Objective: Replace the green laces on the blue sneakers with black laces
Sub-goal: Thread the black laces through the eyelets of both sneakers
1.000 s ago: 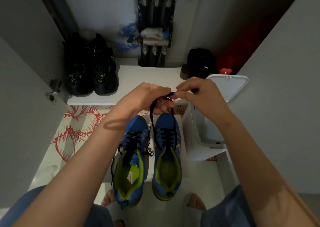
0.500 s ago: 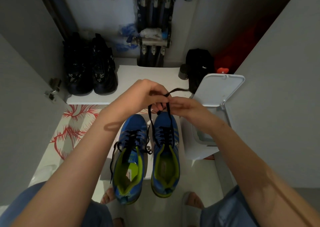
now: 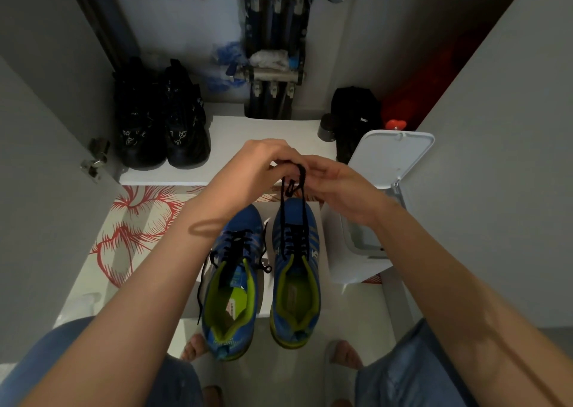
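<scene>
Pipework (image 3: 273, 34) fills the open cabinet (image 3: 465, 102) behind. On the floor (image 3: 273, 372) a white board (image 3: 266, 301) carries the right-hand blue sneaker (image 3: 296, 282) along its right edge, with the left-hand blue sneaker (image 3: 231, 298) beside it. Above the right-hand toe, the left hand (image 3: 260, 164) and right hand (image 3: 338, 183) each close their grip on the black lace (image 3: 302, 177), pinching its ends. Soft, limp and light, it probably handles best near the tips. The sneaker may lift under pull. Print on the left-hand insole sticker (image 3: 233, 307) is too small to read.

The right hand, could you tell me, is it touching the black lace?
Touching. The head view shows the right hand pinching the black lace above the sneaker.
</scene>
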Action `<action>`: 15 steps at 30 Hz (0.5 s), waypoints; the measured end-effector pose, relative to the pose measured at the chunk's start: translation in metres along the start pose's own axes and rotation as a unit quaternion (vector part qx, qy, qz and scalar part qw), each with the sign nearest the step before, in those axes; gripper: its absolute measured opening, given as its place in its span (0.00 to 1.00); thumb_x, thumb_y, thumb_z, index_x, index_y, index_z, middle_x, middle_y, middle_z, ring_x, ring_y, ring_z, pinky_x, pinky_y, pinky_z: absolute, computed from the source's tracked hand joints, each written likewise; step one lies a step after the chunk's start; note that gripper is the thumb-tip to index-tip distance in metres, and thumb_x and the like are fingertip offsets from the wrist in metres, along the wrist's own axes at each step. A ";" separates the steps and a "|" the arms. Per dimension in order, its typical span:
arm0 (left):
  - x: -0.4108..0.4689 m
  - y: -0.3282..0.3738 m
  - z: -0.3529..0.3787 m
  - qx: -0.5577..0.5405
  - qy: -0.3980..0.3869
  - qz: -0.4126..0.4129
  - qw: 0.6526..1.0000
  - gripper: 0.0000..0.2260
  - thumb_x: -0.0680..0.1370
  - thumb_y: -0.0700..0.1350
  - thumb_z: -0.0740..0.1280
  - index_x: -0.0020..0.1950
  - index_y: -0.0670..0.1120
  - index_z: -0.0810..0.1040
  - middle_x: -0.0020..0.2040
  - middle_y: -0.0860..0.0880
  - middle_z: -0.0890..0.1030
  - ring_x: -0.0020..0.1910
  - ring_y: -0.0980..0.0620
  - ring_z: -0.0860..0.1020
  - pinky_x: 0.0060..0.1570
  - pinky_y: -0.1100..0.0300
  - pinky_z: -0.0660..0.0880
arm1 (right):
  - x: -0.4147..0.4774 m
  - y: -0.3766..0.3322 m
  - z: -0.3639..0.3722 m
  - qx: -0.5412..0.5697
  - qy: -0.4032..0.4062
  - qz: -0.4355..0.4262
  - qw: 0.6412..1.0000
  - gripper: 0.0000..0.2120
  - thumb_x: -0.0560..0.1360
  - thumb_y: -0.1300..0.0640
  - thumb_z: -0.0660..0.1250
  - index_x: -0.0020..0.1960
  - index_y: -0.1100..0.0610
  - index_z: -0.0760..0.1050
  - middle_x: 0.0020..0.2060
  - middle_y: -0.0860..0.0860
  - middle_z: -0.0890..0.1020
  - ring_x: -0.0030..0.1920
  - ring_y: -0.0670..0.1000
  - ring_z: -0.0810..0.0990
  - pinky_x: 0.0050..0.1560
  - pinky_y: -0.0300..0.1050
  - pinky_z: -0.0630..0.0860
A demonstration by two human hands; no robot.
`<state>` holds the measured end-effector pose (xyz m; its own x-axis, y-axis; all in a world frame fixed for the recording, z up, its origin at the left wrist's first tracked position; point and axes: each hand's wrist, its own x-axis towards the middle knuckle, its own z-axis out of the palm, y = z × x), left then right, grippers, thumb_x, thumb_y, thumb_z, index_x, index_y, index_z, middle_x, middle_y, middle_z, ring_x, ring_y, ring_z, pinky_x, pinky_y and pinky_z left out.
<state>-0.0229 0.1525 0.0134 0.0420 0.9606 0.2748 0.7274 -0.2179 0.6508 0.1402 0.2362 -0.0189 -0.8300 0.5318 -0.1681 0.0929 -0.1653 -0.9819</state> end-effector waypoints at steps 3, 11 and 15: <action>-0.002 0.000 0.003 0.017 -0.004 0.019 1.000 0.08 0.76 0.37 0.67 0.51 0.45 0.84 0.48 0.50 0.79 0.46 0.57 0.76 0.48 0.71 0.71 | 0.000 0.000 -0.001 0.023 0.014 0.006 1.000 0.19 0.78 0.68 0.58 0.68 0.63 0.68 0.56 0.56 0.78 0.56 0.53 0.79 0.60 0.48 0.76; -0.002 -0.001 0.007 -0.038 0.041 -0.008 0.998 0.08 0.76 0.36 0.67 0.52 0.42 0.83 0.49 0.51 0.77 0.47 0.58 0.75 0.49 0.75 0.71 | 0.003 0.011 0.000 0.042 0.060 0.006 0.997 0.11 0.77 0.66 0.61 0.57 0.58 0.76 0.46 0.51 0.84 0.50 0.52 0.83 0.54 0.47 0.79; -0.009 0.001 0.009 -0.192 0.073 -0.108 0.973 0.08 0.77 0.36 0.65 0.51 0.43 0.82 0.49 0.47 0.82 0.48 0.53 0.80 0.51 0.64 0.76 | -0.004 0.010 -0.004 -0.083 0.159 -0.004 0.984 0.05 0.74 0.63 0.67 0.46 0.56 0.81 0.41 0.55 0.83 0.44 0.52 0.82 0.51 0.45 0.79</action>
<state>-0.0168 0.1449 0.0053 -0.2010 0.9625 0.1824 0.3988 -0.0897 0.9126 0.1463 0.2358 -0.0286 -0.6198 0.7697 -0.1531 0.1971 -0.0361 -0.9797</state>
